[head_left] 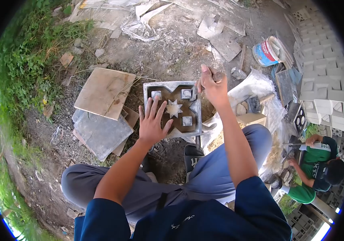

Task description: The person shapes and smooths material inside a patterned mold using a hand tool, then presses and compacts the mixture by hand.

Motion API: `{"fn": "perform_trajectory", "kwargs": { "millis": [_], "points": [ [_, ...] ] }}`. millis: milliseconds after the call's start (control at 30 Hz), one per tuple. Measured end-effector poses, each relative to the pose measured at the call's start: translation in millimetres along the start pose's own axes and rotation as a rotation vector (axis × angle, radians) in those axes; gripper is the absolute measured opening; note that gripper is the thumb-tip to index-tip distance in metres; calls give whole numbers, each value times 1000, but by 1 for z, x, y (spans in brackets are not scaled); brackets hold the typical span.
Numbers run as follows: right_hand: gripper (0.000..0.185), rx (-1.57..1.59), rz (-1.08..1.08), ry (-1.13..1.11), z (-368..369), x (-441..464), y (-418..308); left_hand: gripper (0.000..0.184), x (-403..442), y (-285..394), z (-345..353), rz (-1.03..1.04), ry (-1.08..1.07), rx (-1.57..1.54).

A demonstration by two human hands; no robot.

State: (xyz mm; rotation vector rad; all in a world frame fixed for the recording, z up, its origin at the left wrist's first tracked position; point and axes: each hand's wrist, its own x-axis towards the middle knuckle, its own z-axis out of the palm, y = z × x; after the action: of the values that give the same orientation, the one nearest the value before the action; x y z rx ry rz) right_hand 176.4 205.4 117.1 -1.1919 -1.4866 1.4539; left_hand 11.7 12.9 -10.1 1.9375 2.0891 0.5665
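Observation:
A grey metal block mould (199,116) lies between my feet, with square posts and a star-shaped core (174,108) standing inside it. Brownish material shows between these inserts. My left hand (151,126) has its fingers spread flat over the mould's left side and seems to rest on it. At the upper right corner of the mould, my right hand (215,90) is closed round the wooden handle of a trowel (219,76). Most of the trowel's blade is hidden or seen edge-on by the mould's rim.
Stacked flat boards (105,92) lie to the left. On the right are a white sack sheet (256,86), a paint bucket (266,52) and a wall of stacked pale blocks (320,76). A co-worker in green (314,168) sits at lower right, hands on a tool.

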Motion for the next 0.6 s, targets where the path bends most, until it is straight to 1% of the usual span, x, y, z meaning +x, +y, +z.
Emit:
{"fn": "perform_trajectory", "kwargs": {
  "millis": [33,67,133,167,200,267,300,333,400,433,467,533,600],
  "points": [
    [50,93,-128,-2,-3,2,4,76,-1,1,0,-2,-6,2],
    [50,99,-136,6,-10,1,8,76,0,-1,-1,-5,-12,8],
    [51,110,-290,19,-11,-11,-8,76,1,-2,-3,-9,-18,18],
    [48,161,-315,-44,-15,-13,-8,76,0,-3,-2,-7,-14,12],
    [48,159,-307,-46,-14,-12,-7,76,-2,-3,0,-3,-9,3],
    [40,-512,95,-166,-15,-3,-9,75,0,0,0,9,4,-6],
    [30,-599,-145,-150,-20,-2,19,75,-1,0,1,9,-1,6],
    [30,-591,-153,-136,-23,0,21,75,0,-2,-1,11,-7,23],
    [27,-574,-207,-238,-26,0,23,76,-1,-3,-3,18,-10,32],
    [30,-626,-184,-322,-31,-1,18,76,-1,-3,-3,18,-5,33],
    [30,-625,-182,-320,-29,-3,20,76,-1,-2,-1,20,-1,32],
    [32,-606,-183,-158,-24,-8,26,76,-2,0,0,33,8,29],
    [34,-558,-203,-121,-27,-15,22,75,-2,-1,0,28,4,66]
  ]
}}
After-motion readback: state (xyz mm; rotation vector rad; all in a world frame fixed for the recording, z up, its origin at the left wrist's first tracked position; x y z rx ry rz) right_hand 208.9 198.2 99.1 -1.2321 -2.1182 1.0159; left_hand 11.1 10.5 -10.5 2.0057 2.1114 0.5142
